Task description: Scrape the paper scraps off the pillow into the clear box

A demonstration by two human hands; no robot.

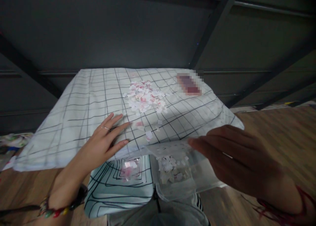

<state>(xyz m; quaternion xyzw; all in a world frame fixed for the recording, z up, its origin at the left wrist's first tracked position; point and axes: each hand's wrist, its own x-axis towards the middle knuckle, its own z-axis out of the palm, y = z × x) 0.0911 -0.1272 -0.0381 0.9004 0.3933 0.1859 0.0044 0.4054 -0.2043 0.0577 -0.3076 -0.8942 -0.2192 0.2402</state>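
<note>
My left hand (108, 137) rests on the white checked cloth (86, 97) with its fingers spread, beside a few loose paper scraps (148, 135). Farther back lies a heap of small white and pink paper pieces (144, 97). Over the near table edge on the right is my right hand (237, 153), fingers bent and together. Its fingertips are at the rim of a translucent plastic container (172, 193) that holds paper bits (172, 168). Whatever those fingers pinch is hidden.
A pixelated reddish rectangular object (189, 84) lies at the back right of the cloth. Below the table's front edge, a light blue patterned surface (118, 189) bears a clear packet with pink bits (130, 170). A dark panelled wall (123, 32) stands behind the table.
</note>
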